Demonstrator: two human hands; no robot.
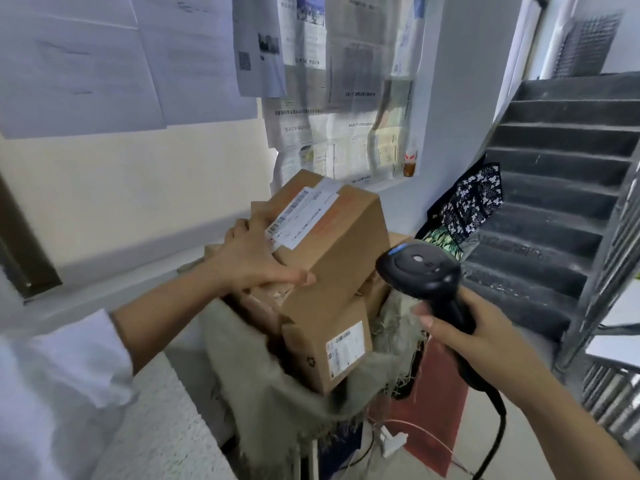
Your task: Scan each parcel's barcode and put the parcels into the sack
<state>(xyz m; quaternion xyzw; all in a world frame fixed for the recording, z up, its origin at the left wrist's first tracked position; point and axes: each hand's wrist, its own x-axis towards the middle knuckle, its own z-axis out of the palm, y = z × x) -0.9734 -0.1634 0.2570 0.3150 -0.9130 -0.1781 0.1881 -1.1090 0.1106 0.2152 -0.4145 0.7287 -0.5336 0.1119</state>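
Top box [332, 251]: held tilted at frame centre, just above the sack's mouth, with its label [301, 216] turned up.
Left hand [256, 258]: the box's left corner is gripped, fingers curled over the edge, thumb laid along the near side.
Right hand [464, 327]: fingers are wrapped round the scanner [419, 265] handle, and its head is pointed toward the box.
Sack [263, 368]: lower centre, open, with a lower box [325, 348] already lodged inside.
Left to do: the top box is not yet dropped in, and whether it is scanned cannot be told.

The large brown cardboard box [332, 244] sat atop a smaller brown cardboard box [322, 344] inside the grey-green burlap sack [263, 375]. The black handheld scanner [422, 268] was to its right, dark concrete stairs [554, 188] behind.
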